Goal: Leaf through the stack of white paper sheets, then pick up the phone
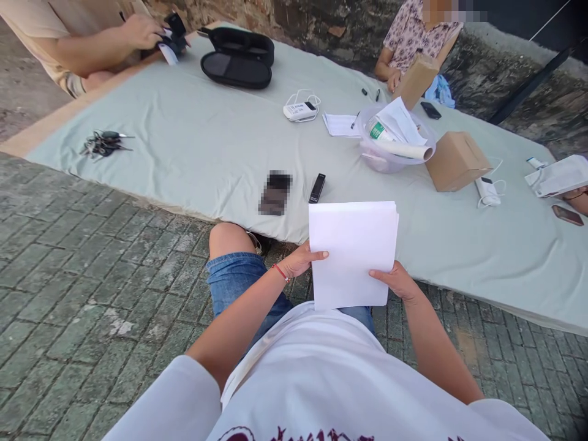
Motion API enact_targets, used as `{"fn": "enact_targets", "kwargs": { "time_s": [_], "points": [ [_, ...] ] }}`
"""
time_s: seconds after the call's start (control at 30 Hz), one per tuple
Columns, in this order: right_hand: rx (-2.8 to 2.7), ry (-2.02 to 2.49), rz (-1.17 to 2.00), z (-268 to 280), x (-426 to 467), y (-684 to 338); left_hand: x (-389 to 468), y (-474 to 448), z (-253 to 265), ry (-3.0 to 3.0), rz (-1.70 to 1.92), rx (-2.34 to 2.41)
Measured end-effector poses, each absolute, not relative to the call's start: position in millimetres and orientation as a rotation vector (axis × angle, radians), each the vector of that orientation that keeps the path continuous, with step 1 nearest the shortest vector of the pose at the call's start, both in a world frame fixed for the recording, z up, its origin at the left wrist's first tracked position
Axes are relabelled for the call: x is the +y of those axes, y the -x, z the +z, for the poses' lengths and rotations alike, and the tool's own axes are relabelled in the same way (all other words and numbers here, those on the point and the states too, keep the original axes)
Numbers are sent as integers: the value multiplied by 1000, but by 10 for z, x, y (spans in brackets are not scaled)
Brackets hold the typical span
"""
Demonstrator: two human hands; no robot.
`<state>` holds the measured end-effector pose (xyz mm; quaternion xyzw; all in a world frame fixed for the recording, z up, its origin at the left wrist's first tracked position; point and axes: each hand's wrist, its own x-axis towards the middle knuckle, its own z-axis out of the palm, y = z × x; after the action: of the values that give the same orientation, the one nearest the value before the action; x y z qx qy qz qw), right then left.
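Note:
A stack of white paper (351, 245) is held over my lap, its far edge reaching past the table's near edge. My left hand (303, 258) grips the stack's left side, thumb on top and fingers hidden beneath. On the right side, my right hand (399, 279) grips it the same way, thumb lying on the top sheet. The sheets look blank and slightly out of line at the right edge. Just beyond the paper lies a black stapler-like object (317, 188), with a dark pixelated rectangle (275, 193) to its left.
On the cloth-covered table (193, 153) lie keys (106, 143), an open black case (236, 68), a white corded device (301, 110), a plastic basin (390, 160) with paper, and a cardboard box (457, 162). Other people sit at the far left, back and right edge.

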<state>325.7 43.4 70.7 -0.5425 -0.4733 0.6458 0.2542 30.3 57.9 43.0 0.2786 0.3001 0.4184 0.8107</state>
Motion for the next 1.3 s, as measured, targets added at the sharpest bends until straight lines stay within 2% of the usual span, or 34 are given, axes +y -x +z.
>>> {"fn": "enact_targets", "kwargs": {
  "time_s": [0.13, 0.4, 0.67, 0.8, 1.0, 1.2, 1.3],
  "points": [
    [-1278, 1468, 1754, 639, 515, -3141, 753, -273, 395, -554, 957, 688],
    [-910, 1539, 1833, 426, 633, -3044, 1027, -464, 218, -423, 900, 984],
    [-906, 1384, 1900, 529, 488, -3165, 1055, -294, 557, -553, 881, 628],
    [-888, 1450, 1977, 489, 449, -3163, 1147, -324, 513, -476, 935, 635],
    [-844, 1532, 1826, 423, 391, -3143, 1215, -447, 206, -413, 932, 714],
    [-912, 1466, 1823, 436, 249, -3160, 1311, -437, 262, -496, 810, 637],
    [-1056, 1633, 1732, 403, 296, -3243, 1356, -463, 262, -507, 768, 719]
  ]
}}
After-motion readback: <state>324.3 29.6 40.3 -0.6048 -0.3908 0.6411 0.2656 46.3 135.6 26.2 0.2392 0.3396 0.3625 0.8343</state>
